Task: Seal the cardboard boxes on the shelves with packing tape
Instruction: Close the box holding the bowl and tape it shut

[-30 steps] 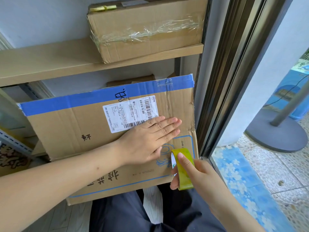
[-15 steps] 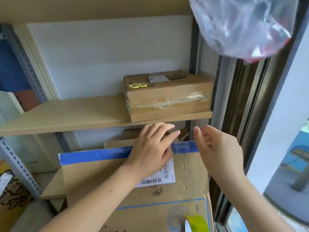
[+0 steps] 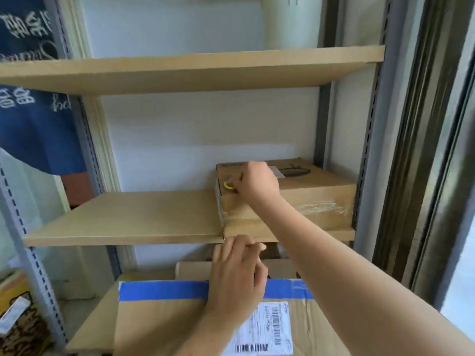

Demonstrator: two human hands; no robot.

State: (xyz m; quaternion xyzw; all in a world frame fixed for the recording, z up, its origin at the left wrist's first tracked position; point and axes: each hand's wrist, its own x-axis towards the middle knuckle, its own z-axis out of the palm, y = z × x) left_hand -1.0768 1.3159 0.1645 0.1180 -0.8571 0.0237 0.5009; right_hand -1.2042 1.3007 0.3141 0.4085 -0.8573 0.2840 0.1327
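Reaching up with the right hand (image 3: 258,182) onto the top of the small taped box (image 3: 290,194) on the middle shelf (image 3: 123,217), fingers curling round the yellow-handled scissors (image 3: 228,186) that half a second ago were lying untouched there. Half a second back, hovering open near the blue tape; a second back, gripping the yellow-green tape roll, now out of view below the frame. Resting the left hand (image 3: 236,281) with fingers loosely bent on the top edge of the large box (image 3: 180,317), right over its blue tape strip (image 3: 164,290), holding nothing but steadying the carton; earlier lying flat lower down near the shipping label (image 3: 267,327). Likely meaning: fetching scissors to cut the strip just laid, so finishing this carton's seal rather than starting a new one.

Seeing only one yellow loop of the scissors; blades covered by the hand. Cannot tell how firmly the fingers are closing. Not seeing the fresh tape itself, nor the bottom of the large box, cut off by the frame. Blurring throughout; printing on label and blue hanging cloth (image 3: 33,98) unreadable.
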